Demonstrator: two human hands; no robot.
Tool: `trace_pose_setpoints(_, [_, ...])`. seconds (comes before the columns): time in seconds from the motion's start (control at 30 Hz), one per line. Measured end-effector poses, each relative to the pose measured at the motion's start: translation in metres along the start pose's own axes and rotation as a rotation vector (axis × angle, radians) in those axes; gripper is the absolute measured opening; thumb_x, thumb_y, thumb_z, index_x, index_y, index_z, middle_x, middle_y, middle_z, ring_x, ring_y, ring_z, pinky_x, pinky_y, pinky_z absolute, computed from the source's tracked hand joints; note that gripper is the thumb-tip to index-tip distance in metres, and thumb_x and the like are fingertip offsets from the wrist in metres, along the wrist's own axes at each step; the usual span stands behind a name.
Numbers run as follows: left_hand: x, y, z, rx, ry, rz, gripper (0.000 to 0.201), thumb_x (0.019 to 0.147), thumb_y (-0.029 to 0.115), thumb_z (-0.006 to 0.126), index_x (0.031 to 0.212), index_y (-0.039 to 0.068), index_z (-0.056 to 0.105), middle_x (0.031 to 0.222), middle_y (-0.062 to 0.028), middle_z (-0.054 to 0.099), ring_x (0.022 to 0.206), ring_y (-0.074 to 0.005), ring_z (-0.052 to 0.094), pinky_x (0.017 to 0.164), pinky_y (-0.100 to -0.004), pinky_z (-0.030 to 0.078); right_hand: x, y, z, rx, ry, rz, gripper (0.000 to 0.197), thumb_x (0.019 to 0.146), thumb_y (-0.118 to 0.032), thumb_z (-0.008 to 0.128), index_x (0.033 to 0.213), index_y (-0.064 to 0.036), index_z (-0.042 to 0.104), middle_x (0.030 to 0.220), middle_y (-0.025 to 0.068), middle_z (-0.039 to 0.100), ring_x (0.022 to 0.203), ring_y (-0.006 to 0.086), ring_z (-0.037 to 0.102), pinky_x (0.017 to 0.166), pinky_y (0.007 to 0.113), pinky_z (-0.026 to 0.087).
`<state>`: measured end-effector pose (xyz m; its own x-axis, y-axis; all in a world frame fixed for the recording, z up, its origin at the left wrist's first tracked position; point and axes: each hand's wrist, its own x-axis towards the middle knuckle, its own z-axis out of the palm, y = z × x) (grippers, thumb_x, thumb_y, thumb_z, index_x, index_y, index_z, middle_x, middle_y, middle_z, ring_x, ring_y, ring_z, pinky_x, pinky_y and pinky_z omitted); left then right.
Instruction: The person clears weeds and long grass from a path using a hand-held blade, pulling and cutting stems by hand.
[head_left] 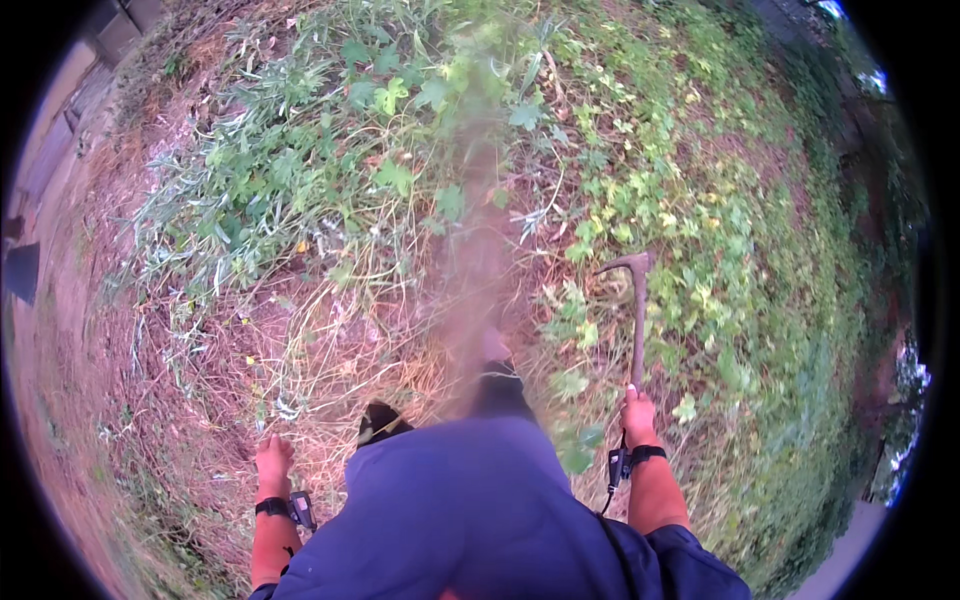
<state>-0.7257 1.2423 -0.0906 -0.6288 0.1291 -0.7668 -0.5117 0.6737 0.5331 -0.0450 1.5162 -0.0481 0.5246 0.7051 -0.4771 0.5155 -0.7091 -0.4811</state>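
My right hand (638,415) is wrapped round the lower end of a hoe (639,330). Its slim brown handle points away from me, and a narrow, curved head at the far end tapers to the left over green leaves. On the other side of my body hangs my left hand (274,462), fingers curled in, with nothing visible in them. Dry stems and straw lie around that hand. Each wrist wears a black strap with a small device.
Leafy vines (700,290) cover the ground on the right. A heap of wilted green plants (260,190) lies ahead to the left, with dry straw (330,350) nearer my feet. Bare reddish soil (70,330) runs along the left. A blurred vertical streak crosses the middle of the view.
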Motion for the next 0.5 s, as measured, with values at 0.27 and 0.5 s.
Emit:
trace_pose_setpoints(0.27, [-0.061, 0.019, 0.161, 0.103, -0.08, 0.071, 0.038, 0.097, 0.022, 0.053, 0.128, -0.001, 0.05, 0.088, -0.005, 0.062, 0.075, -0.0125, 0.062, 0.053, -0.0234, 0.043, 0.135, -0.051, -0.01, 0.069, -0.313, 0.017, 0.039, 0.096, -0.042, 0.055, 0.082, -0.005, 0.053, 0.058, 0.0013, 0.048, 0.045, 0.0142, 0.046, 0.041, 0.032, 0.038])
trace_pose_setpoints(0.5, [-0.11, 0.048, 0.225, 0.099, 0.025, 0.08, 0.045, 0.097, 0.022, 0.055, 0.133, -0.002, 0.048, 0.092, -0.0057, 0.063, 0.079, -0.0134, 0.063, 0.057, -0.0239, 0.045, 0.227, -0.046, -0.041, -0.116, -0.294, -0.101, 0.04, 0.096, -0.043, 0.053, 0.085, -0.0048, 0.053, 0.059, 0.0028, 0.048, 0.046, 0.0158, 0.046, 0.044, 0.033, 0.039])
